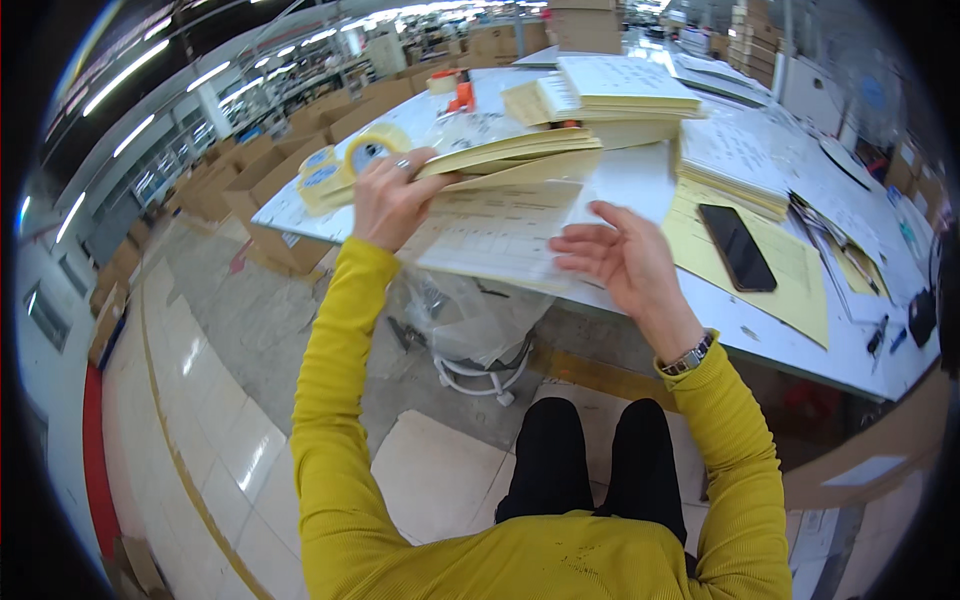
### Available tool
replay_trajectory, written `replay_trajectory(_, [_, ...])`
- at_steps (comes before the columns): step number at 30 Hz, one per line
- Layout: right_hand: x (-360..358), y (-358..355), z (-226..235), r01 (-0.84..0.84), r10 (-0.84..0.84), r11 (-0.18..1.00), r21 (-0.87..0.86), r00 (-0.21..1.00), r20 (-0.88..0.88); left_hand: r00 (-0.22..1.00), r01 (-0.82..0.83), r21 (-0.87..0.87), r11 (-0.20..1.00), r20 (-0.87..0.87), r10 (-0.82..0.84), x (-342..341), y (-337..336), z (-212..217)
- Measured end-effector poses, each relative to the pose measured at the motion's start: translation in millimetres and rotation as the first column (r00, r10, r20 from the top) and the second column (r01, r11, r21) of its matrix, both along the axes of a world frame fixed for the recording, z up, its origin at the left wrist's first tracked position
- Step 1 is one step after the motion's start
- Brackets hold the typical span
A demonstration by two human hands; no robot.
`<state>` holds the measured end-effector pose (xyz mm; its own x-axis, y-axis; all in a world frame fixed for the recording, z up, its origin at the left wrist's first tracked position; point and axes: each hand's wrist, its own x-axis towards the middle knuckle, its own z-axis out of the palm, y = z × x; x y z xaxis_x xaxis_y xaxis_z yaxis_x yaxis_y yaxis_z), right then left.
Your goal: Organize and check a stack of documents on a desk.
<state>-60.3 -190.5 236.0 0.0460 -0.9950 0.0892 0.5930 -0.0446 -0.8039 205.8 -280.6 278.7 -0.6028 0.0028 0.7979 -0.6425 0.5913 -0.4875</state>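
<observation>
My left hand [393, 198] is closed round the left end of a stack of yellow paper sheets [515, 152], lifting it at a tilt above the table's near edge. Beneath the stack, a pale printed form [480, 228] slopes down over that edge. My right hand [632, 268] is beside the form's right end, its fingers apart and nothing in them. Whether its fingertips touch the form, I cannot tell. Just beyond my left hand stand rolls of clear tape [368, 148]. A black phone [737, 247] lies on yellow paper [800, 290] to the right.
Taller paper stacks [625, 90] stand farther back on the white table [640, 190], with another stack [735, 165] at the right. An orange tape dispenser [462, 95] is at the back left. Pens [878, 335] lie far right. Cardboard boxes [275, 195] line the left; a wheeled stool [480, 375] stands below.
</observation>
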Motion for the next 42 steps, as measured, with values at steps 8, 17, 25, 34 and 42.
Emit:
replay_trajectory(8, [-29.4, 41.5, -18.3, -0.255, 0.31, 0.948, -0.188, 0.866, 0.391, 0.989, 0.146, 0.0, 0.989, 0.036, -0.146, -1.8, 135.2, -10.3])
replay_trajectory(17, [-65.2, 145.6, -75.1, -0.395, 0.329, 0.918, 0.033, 0.804, 0.496, 0.947, 0.073, 0.15, 0.986, 0.301, -0.116, 6.7, 248.7, -76.7])
replay_trajectory(25, [-82.2, 168.6, -186.8, -0.329, 0.206, 0.833, 0.444, 0.93, 0.303, 0.963, 0.104, 0.512, 0.853, 0.161, -0.214, -23.0, 270.0, -168.1])
replay_trajectory(34, [-178.9, 166.0, -295.5, -0.208, 0.149, 0.847, 0.49, 0.976, 0.157, 0.956, 0.151, 0.83, 0.537, 0.017, -0.294, -108.4, 272.4, -296.8])
replay_trajectory(42, [-218.2, 173.1, -336.2, -0.078, 0.043, 0.817, 0.572, 0.996, 0.074, 0.965, 0.211, 0.94, 0.268, -0.244, 0.095, -125.6, 217.3, -301.1])
